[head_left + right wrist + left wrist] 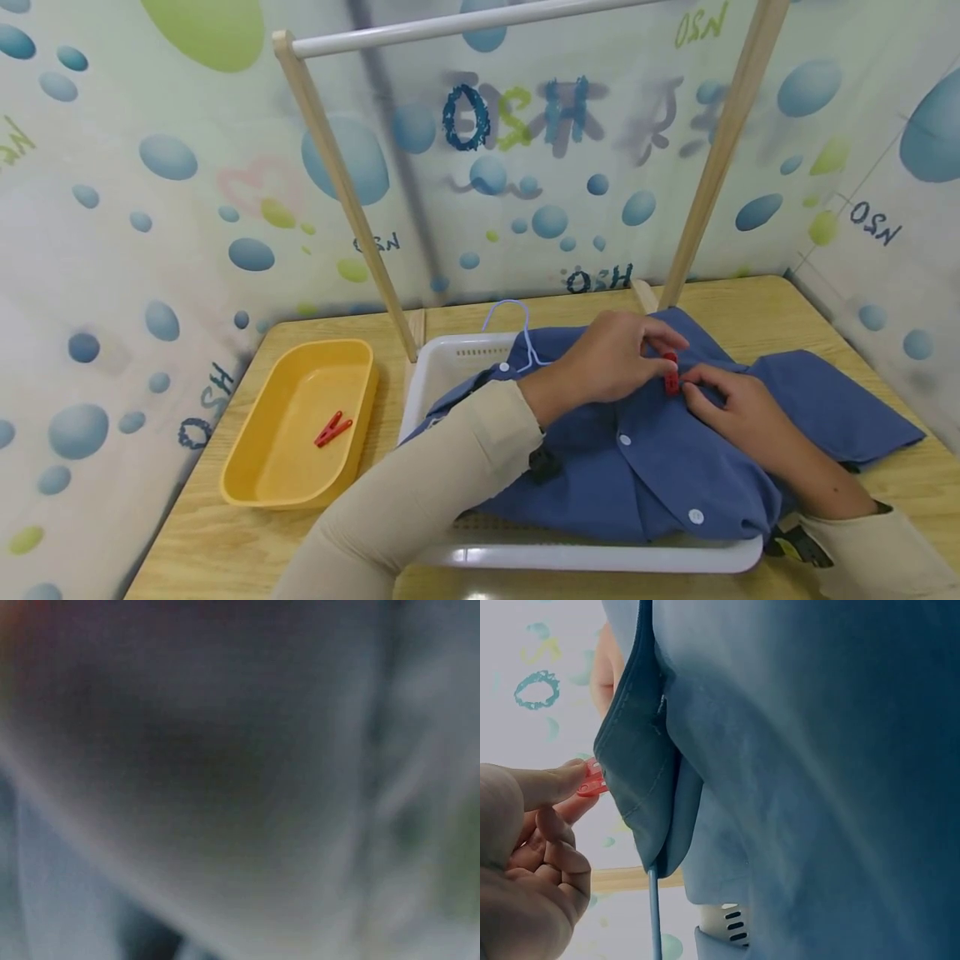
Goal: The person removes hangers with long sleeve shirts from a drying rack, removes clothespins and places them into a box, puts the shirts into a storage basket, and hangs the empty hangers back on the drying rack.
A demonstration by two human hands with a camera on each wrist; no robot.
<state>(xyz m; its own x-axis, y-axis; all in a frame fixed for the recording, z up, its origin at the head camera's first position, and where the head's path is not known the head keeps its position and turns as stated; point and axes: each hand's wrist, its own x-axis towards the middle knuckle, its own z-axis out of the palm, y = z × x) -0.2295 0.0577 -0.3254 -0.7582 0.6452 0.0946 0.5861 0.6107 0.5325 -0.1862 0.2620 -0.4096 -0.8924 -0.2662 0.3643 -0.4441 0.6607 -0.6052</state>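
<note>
A blue shirt (562, 483) with white buttons lies spread over a white basket, one sleeve reaching past its right side. Between the thumb and fingers of my left hand (609, 358) is a red clothespin (671, 375), held at the shirt's upper part. The left wrist view also shows this clothespin (592, 782) against the garment's edge. Just right of it, my right hand (742, 412) pinches the shirt fabric with thumb and index finger. A light blue hanger (528, 333) has its hook sticking out at the collar. Blurred cloth fills the right wrist view.
The white basket's rim (592, 558) shows along the front. To the left, a yellow tray (258, 446) contains a red clothespin (332, 430). Behind the basket rises a wooden rack (348, 187) with a white crossbar (457, 27). All stand on a wooden table (202, 546).
</note>
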